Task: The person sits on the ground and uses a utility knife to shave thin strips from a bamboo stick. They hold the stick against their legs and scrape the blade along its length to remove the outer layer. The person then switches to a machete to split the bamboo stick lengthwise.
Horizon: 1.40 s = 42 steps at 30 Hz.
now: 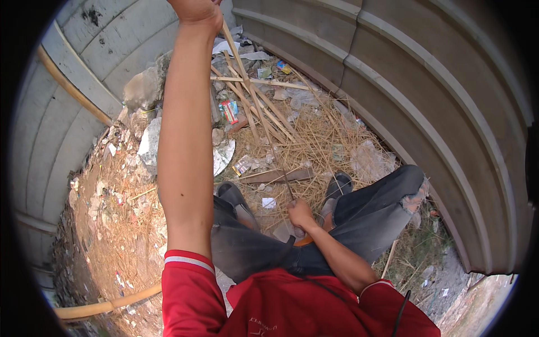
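My left arm reaches far forward, and my left hand (pixel 197 11) is at the top edge, partly cut off. It appears closed round the upper end of a long pale bamboo strip (pixel 234 48). The strip slants down toward my body over a pile of other bamboo strips (pixel 268 115). Between my knees, my right hand (pixel 301 213) is closed on the narrow, darker lower end of this long piece. Whether that dark part is the strip itself or a separate thin tool, I cannot tell. A flat brown piece of wood (pixel 278 176) lies on the ground just beyond my right hand.
A corrugated metal wall (pixel 426 112) rises on the right, and a grey panelled wall (pixel 118 39) on the left. Rocks (pixel 147 87), straw-like shavings (pixel 337 132) and plastic litter (pixel 370 159) cover the ground. A yellowish pole (pixel 109 306) lies at lower left. My dark shoes (pixel 230 194) flank the wood.
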Tool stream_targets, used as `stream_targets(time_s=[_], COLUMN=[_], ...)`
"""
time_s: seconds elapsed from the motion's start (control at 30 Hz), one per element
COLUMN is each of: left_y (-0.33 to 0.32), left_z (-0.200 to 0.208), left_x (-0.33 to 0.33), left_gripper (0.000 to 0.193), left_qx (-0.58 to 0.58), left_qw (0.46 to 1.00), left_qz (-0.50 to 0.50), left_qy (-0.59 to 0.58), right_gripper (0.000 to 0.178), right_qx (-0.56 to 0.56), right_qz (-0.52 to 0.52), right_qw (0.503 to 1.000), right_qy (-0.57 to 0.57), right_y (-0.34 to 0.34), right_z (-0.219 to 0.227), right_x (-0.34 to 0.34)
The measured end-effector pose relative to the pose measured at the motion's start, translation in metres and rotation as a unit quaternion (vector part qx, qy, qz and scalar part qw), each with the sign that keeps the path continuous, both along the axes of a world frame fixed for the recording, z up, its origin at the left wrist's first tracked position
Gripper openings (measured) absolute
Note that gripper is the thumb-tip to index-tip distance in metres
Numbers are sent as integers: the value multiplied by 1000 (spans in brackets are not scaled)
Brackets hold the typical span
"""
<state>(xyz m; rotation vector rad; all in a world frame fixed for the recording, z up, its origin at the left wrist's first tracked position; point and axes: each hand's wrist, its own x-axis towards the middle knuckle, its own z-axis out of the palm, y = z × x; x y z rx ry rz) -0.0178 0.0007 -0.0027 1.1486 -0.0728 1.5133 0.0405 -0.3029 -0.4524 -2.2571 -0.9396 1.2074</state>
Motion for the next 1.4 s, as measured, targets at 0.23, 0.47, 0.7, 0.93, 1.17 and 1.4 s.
stream_targets(time_s=[0.23, 0.47, 0.7, 0.93, 1.17, 1.4], left_y=[16, 74, 62, 21, 18, 17], left_z=[-7, -27, -186, -425, -447, -374], left_x=[-18, -76, -87, -88, -96, -97], left_gripper=[46, 55, 65, 34, 29, 28], left_qx=[28, 81, -68, -265, -264, -211], left_qw=[1000, 978, 857, 694, 769, 789], left_qz=[-5, 172, 488, 438, 316, 364], left_qy=[-10, 82, 151, 506, 489, 447], right_gripper=[47, 37, 34, 41, 58, 27], right_qx=[304, 476, 406, 157, -153, 138], right_qz=[-67, -170, -229, -186, -178, -239], right_qw=[949, 851, 864, 878, 835, 928], right_qy=[-43, 142, -191, -413, -498, -249], right_y=[30, -8, -110, -254, -333, -277], right_z=[108, 265, 237, 45, -122, -150], right_x=[27, 99, 248, 316, 230, 166])
